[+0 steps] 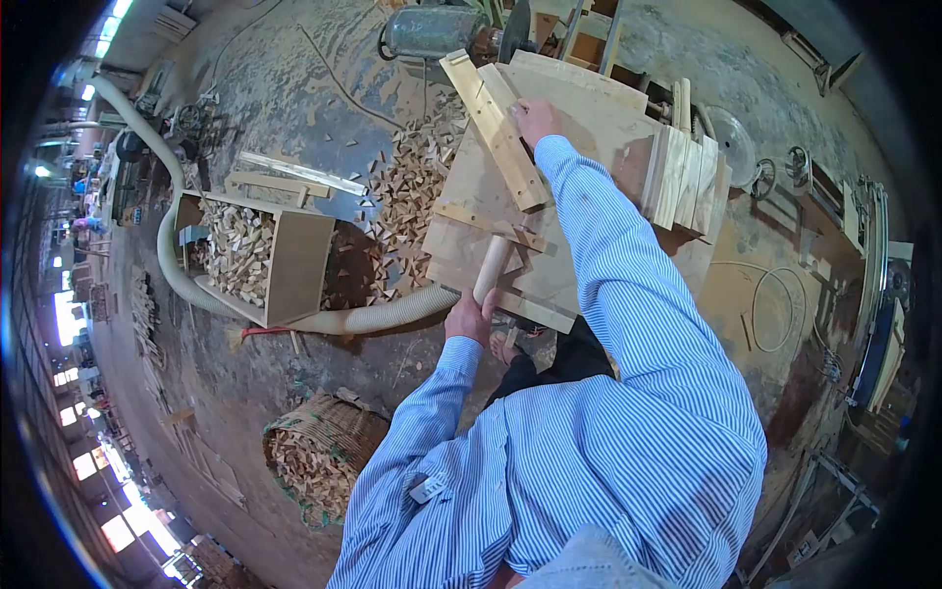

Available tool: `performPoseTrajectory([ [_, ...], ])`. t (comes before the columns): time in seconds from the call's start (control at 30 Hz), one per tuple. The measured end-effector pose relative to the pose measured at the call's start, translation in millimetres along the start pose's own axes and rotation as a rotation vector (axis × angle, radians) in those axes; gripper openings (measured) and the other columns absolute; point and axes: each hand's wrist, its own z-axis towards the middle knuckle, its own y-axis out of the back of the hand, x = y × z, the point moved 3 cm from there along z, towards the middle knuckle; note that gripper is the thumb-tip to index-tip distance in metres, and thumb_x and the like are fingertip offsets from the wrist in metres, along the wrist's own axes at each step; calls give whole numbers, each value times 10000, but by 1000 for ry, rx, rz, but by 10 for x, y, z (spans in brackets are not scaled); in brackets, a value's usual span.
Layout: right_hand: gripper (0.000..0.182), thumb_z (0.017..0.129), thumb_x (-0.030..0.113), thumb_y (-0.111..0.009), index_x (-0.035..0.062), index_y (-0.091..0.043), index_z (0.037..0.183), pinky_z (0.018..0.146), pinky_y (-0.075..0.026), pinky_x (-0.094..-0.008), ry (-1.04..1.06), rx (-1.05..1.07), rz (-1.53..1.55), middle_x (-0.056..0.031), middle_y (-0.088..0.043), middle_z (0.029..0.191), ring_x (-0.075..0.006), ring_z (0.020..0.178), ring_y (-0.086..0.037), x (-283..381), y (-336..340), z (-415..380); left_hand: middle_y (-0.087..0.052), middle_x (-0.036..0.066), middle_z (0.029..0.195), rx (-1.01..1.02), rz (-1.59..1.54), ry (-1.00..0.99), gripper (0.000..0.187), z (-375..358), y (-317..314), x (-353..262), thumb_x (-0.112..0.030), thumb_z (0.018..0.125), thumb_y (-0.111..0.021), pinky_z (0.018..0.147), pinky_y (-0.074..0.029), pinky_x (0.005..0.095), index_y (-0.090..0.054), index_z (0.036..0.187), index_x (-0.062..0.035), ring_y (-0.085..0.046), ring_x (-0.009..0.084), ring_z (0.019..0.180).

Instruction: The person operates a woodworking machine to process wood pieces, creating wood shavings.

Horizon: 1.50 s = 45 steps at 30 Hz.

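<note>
My left hand (471, 316) is closed round the near end of a pale, rounded wooden bar (493, 265) at the front of the worktable (466, 231). The bar's far end meets a narrow wooden crosspiece (471, 218) with small holes. Farther away, my right hand (535, 120) has its fingers curled at the edge of a short wooden board (498, 90). Alongside that board lies a longer plank (491, 133) with holes in it, slanting across the tabletop. The fingertips of my right hand are partly hidden.
Stacked wooden boards (682, 182) rest on the table's right. A motor (427, 34) stands behind it. Wood offcuts (417, 187) litter the floor at left, near an offcut-filled box (299, 260), a ribbed hose (383, 312) and a wicker basket (339, 432). A round saw blade (731, 142) shows at right.
</note>
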Motion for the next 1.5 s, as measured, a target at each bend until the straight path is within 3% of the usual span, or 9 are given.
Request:
performPoseTrajectory([
  [0.23,315,950,363,-659,139,-774,1140,893,-534,-473,-11,29,32,-198,-739,1057,-392,966,-699,-127,68,333,-693,300,863,-42,2,-16,593,209,18,-257,-580,1012,-518,742,-523,565,-575,1071,7,-681,491,852],
  [0.3,249,937,333,-658,141,-797,1011,857,-534,-494,29,-43,57,-179,-737,994,-403,923,-686,-147,111,433,-692,304,866,-52,-4,-25,588,294,25,-331,-572,1011,-525,744,-523,565,-573,1072,11,-679,492,859],
  [0.8,258,952,326,-614,163,-794,1039,902,-536,-494,103,-34,-19,-172,-738,1056,-397,992,-681,-391,186,1109,-685,275,800,-160,7,-87,627,799,4,-747,-608,1007,-514,707,-508,575,-570,1026,16,-667,492,779],
  [0.93,291,938,318,-627,145,-765,1127,936,-530,-495,102,-76,54,-178,-728,1119,-399,1030,-675,-394,262,941,-691,276,826,-152,30,-86,602,754,4,-743,-595,1017,-501,709,-510,572,-577,1029,2,-668,488,790],
  [1.03,323,925,319,-648,131,-739,1171,962,-522,-496,66,32,86,-206,-710,1160,-402,1081,-659,-348,399,702,-691,297,872,-155,23,-107,599,710,27,-716,-593,1015,-498,738,-513,575,-583,1044,0,-666,498,815],
  [1.13,298,925,315,-656,111,-743,1125,953,-521,-506,37,-101,-11,-237,-695,1114,-407,1090,-647,-326,504,509,-689,313,901,-139,6,-81,620,625,33,-599,-606,1002,-503,764,-508,584,-586,1064,6,-661,511,846],
  [1.2,291,926,317,-663,82,-739,1082,934,-524,-512,185,-145,-194,-233,-680,1074,-401,1082,-640,-248,586,380,-688,325,923,-104,-10,-62,638,564,35,-539,-612,994,-505,787,-503,592,-584,1091,14,-659,517,874],
  [1.4,257,938,321,-651,99,-757,1012,899,-532,-505,128,-180,-109,-201,-695,1055,-385,1022,-662,-206,341,-15,-685,329,926,-62,11,-39,623,269,75,-354,-596,1003,-495,792,-497,601,-568,1089,17,-655,524,889],
  [1.5,241,937,320,-651,116,-771,981,874,-535,-507,-14,-4,10,-187,-721,1054,-391,963,-678,-219,197,-53,-685,316,889,-66,-7,-44,597,201,38,-214,-582,1002,-519,758,-503,599,-565,1066,9,-659,520,861],
])
